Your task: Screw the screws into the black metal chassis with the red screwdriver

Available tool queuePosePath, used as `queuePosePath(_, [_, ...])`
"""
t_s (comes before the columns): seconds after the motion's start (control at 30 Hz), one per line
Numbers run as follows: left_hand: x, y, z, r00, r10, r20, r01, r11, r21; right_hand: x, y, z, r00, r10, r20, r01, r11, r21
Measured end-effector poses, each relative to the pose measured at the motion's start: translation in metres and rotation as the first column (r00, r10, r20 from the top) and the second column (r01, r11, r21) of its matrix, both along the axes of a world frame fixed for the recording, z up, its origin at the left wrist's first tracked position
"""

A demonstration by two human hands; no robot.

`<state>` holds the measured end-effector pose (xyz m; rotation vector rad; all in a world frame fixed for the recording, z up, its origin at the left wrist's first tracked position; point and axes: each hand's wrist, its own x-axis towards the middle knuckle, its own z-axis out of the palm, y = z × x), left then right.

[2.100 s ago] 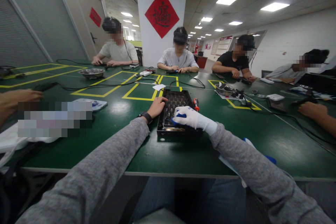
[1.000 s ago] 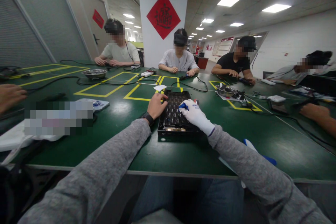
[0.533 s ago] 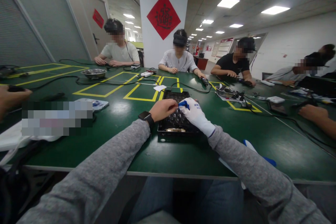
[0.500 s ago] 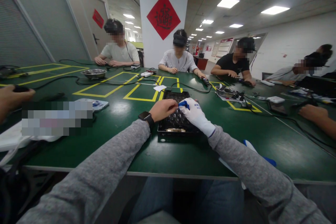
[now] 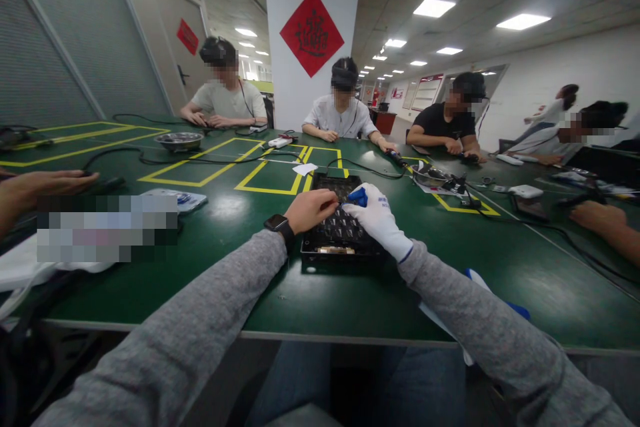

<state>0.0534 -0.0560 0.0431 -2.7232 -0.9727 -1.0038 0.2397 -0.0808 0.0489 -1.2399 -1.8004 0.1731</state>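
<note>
A black case (image 5: pixel 306 255) lies on the table in front of me, with several small shiny pieces (image 5: pixel 345 230) inside and a gold-coloured piece (image 5: pixel 336 251) along its near end. My left hand (image 5: pixel 315 209), bare with a black watch at the wrist, hovers over the case's left side, its fingertips pinched. From the right, my right hand (image 5: pixel 379 219), in a white glove with blue-coated fingers, reaches over the case. Its thumb and fingers are closed near the left fingertips. Whatever the two hands pinch is too small to make out.
Right of my right forearm lies a white-and-blue glove (image 5: pixel 500 293). A metal bowl (image 5: pixel 179 141) and cables stand farther back on the green table (image 5: pixel 240 240). A white slip of paper (image 5: pixel 305 169) lies beyond the case. Co-workers sit opposite; other people's hands show at both sides.
My gloved fingers have shifted slightly and curled more, a little away from my left fingertips. The left hand stays almost still. At far left, another person's hand has moved inward.
</note>
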Motion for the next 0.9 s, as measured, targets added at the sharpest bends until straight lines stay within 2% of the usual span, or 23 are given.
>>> queuePosePath(0.17, [0.0,0.0,0.0,1.0,0.003,-0.002,-0.003,1.0,0.03,-0.003,-0.001,0.0,0.996,0.087,0.013,-0.087,0.996,-0.036])
queuePosePath(0.43, [0.0,-0.001,0.002,0.999,-0.03,-0.034,0.032,0.996,0.084,-0.005,-0.003,0.002,0.99,0.108,0.086,-0.108,0.994,-0.009])
queuePosePath(0.67, [-0.002,-0.001,0.005,0.996,-0.045,-0.078,0.05,0.997,0.066,-0.006,-0.004,0.007,0.974,0.104,0.2,-0.107,0.994,0.004])
queuePosePath(0.8, [-0.005,-0.005,0.009,0.995,0.075,-0.071,-0.069,0.993,0.092,-0.011,-0.002,0.019,0.974,0.147,0.173,-0.119,0.98,-0.16])
queuePosePath(0.87, [-0.007,-0.005,0.008,0.98,0.197,-0.004,-0.196,0.977,0.089,-0.015,-0.001,0.027,0.967,0.23,0.114,-0.18,0.925,-0.335])
queuePosePath(0.9, [-0.009,-0.003,0.006,0.963,0.266,0.033,-0.268,0.961,0.073,-0.018,-0.002,0.03,0.954,0.287,0.087,-0.224,0.875,-0.43])
